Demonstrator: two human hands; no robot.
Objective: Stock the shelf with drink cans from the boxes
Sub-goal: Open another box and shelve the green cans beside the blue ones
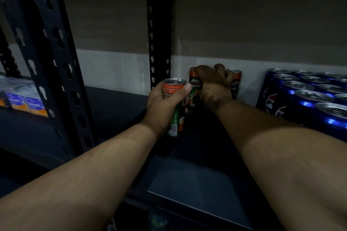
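Note:
My left hand [165,103] grips a slim green and red Milo can [174,118], held upright above the dark shelf board [187,174]. My right hand [212,82] reaches to the back wall and curls over the tops of the Milo cans [195,84] standing there. Another Milo can [236,82] stands just right of that hand. Its fingers hide the can tops beneath them.
Several blue Pepsi cans [308,97] stand in rows on the shelf at right. A perforated black upright [56,62] stands at left, another upright [158,43] at the back. Orange and blue packs [26,103] sit on the neighbouring shelf at far left.

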